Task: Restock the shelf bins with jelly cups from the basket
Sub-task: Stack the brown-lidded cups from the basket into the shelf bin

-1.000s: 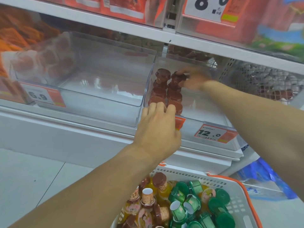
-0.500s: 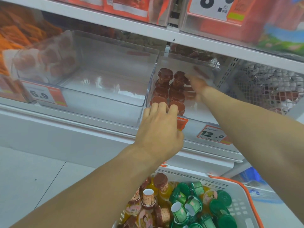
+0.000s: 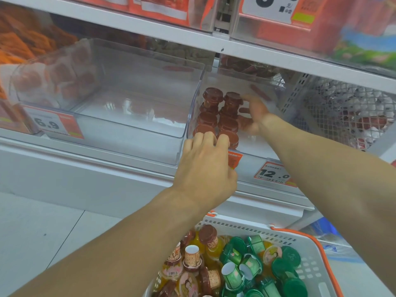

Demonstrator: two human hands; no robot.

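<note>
We find the right hand (image 3: pixel 254 113) inside the clear bin (image 3: pixel 194 108), fingers spread, holding nothing, just beside the stacked brown-lidded jelly cups (image 3: pixel 218 113). The left hand (image 3: pixel 205 168) curls its grip over the bin's front rim. More cups lie below both hands in the basket (image 3: pixel 308 243). We judge them light, stiff, slick-sided; best pinched under the wide lid.

Left fingertips (image 3: pixel 203 137): hidden behind bin (image 3: pixel 252 154) front rim.
Basket (image 3: pixel 308 245): cut off at bottom edge.
Right hand (image 3: pixel 254 113): blurred, grip indeterminate.
</note>
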